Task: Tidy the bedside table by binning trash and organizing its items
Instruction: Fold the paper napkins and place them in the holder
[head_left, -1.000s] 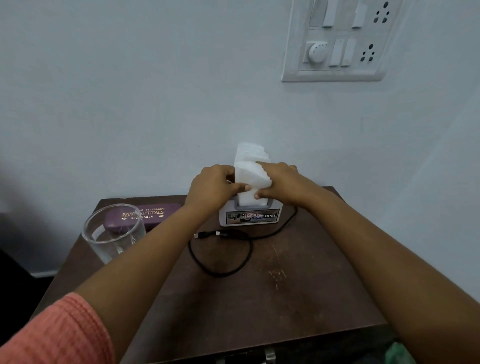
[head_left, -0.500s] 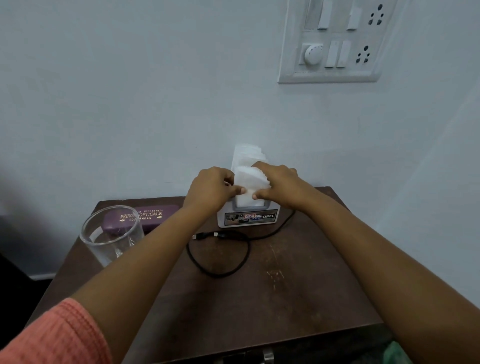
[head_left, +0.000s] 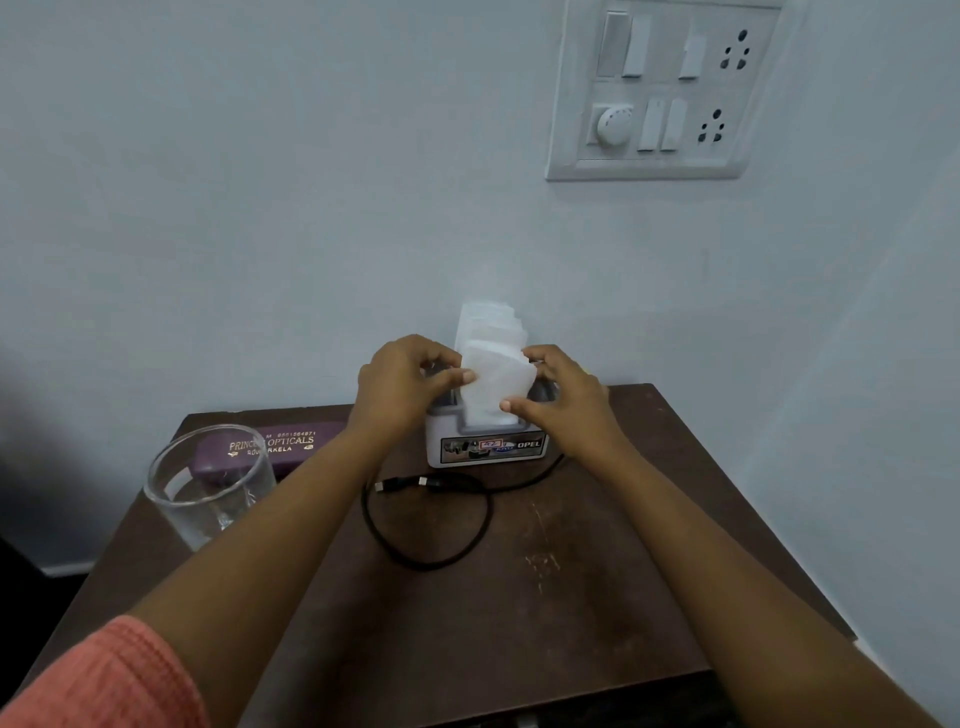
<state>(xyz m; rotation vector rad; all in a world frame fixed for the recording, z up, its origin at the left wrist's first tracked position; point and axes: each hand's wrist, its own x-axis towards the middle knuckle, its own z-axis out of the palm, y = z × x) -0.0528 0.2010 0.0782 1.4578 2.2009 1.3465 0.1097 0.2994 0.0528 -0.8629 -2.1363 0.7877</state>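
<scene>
A white tissue holder (head_left: 485, 451) with a printed label stands at the back of the brown bedside table (head_left: 571, 597), against the wall. White tissues (head_left: 493, 374) stick up out of it. My left hand (head_left: 402, 387) pinches the front tissue from the left, and my right hand (head_left: 558, 397) holds its right edge. A black USB cable (head_left: 431, 525) lies looped in front of the holder. A clear empty glass (head_left: 210, 483) stands at the left, with a purple spectacle case (head_left: 270, 449) behind it.
A white switchboard (head_left: 654, 88) with sockets is on the wall above right. The wall runs close along the table's back and right side. Dark floor shows at the left of the table.
Both hands have stayed on the tissues at the holder. The front tissue sits a little lower in the holder, and my fingers have spread slightly.
</scene>
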